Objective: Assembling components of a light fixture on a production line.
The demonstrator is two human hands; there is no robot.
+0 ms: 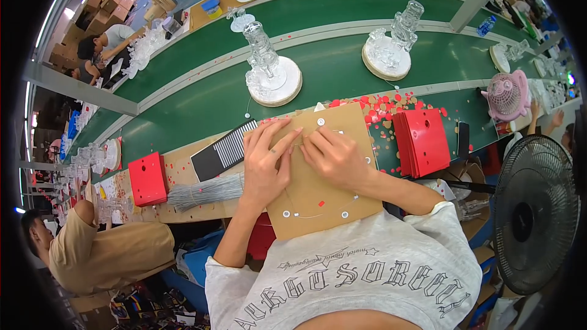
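Left hand and right hand pinch what may be wire over brown cardboard; gothic lettering crosses the grey shirt.

Bright, even light; tube lights glare upper left; fisheye-bowed edges, black corners.

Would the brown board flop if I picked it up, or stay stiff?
The brown board would probably stay stiff, since it looks flat with straight edges. It's likely light, as it resembles cardboard. Pushed, it might slide rather than roll, having square corners.
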